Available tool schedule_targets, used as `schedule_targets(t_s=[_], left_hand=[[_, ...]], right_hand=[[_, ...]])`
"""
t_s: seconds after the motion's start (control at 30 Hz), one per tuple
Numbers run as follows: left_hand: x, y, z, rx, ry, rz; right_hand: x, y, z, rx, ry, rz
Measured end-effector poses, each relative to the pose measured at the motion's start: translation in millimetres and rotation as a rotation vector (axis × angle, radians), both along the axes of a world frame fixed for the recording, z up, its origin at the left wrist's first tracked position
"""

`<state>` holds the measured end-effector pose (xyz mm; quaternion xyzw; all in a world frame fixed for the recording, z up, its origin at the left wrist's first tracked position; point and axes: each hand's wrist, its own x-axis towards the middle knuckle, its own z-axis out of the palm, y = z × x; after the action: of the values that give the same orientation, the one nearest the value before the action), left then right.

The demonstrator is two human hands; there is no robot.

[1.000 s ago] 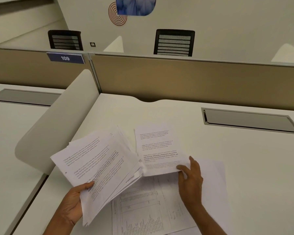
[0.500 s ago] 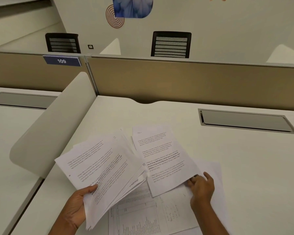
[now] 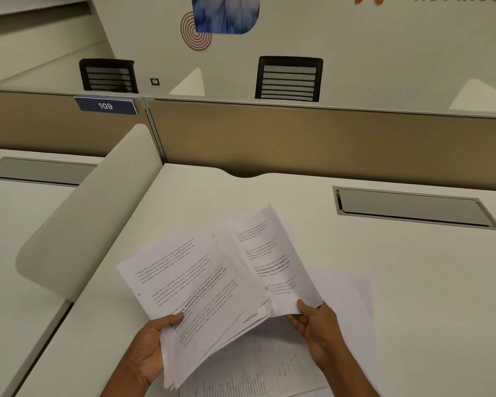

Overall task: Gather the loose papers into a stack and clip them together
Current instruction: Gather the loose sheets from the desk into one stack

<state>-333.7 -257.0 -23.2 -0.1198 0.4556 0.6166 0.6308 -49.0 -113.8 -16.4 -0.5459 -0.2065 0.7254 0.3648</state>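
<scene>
- Sheets (image 3: 269, 371) lie flat on the white desk (image 3: 413, 282), closest of all, under both hands. Some have print and a table on them, some look blank. They are thin and smooth, so they could slide away or get missed when the stack is made.
- The left hand (image 3: 146, 351) grips a thick bundle of papers (image 3: 195, 282) at its bottom corner, thumb on top. The bundle is held up off the desk and its edges fan out unevenly. One corner is not much to hold, so I think the floppy pages could slip and spill.
- The right hand (image 3: 318, 325) pinches the bottom edge of a single page (image 3: 272, 262), which meets the bundle's right side. The page bends softly. A tight pinch could crease it, and it could go in crooked.
- No clip shows anywhere. With edges this uneven, a clip might miss some pages.
- The desk is smooth, hard and pale, with a grey metal hatch (image 3: 410, 207) set into it, a long flat shape.
- A white side panel (image 3: 92, 210) with a rounded corner stands on the left.
- Further back is a tan wall panel (image 3: 298, 138) that looks like cloth, with a blue tag (image 3: 106, 106) reading 109.
- Two black chairs (image 3: 289, 78) with slatted backs sit behind it, near a pale wall (image 3: 384, 53).
</scene>
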Motion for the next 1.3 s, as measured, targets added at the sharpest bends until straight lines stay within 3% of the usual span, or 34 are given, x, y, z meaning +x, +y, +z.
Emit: schedule_targets(t_s=[0.27, 0.53, 0.87, 1.0, 1.1, 1.2, 1.3], left_hand=[[5.7, 0.1, 6.0, -0.088, 0.085, 0.012], [3.0, -14.9, 1.2, -0.057, 0.127, 0.075], [-1.0, -29.1, -2.0, -0.056, 0.268, 0.018], [-7.1, -31.7, -7.3, -0.087, 0.236, 0.012], [-13.3, -32.5, -9.6, -0.083, 0.251, 0.032], [-21.2, -33.6, -14.9, -0.093, 0.268, 0.040], [-24.9, -33.2, -19.2, -0.101, 0.280, 0.041]], right_hand=[[-5.0, -36.9, 3.8, -0.102, 0.154, 0.117], [-22.9, -55.9, 24.7, -0.080, 0.160, 0.279], [-41.3, -67.8, 31.0, -0.037, 0.055, 0.481], [-41.7, -57.0, 28.9, -0.012, -0.029, 0.561], [-40.3, -40.3, 23.9, 0.133, -0.216, 0.537], [-37.2, -16.4, 7.1, 0.544, -0.704, 0.565], [-37.1, 7.5, -5.8, 0.857, -1.025, 0.792]])
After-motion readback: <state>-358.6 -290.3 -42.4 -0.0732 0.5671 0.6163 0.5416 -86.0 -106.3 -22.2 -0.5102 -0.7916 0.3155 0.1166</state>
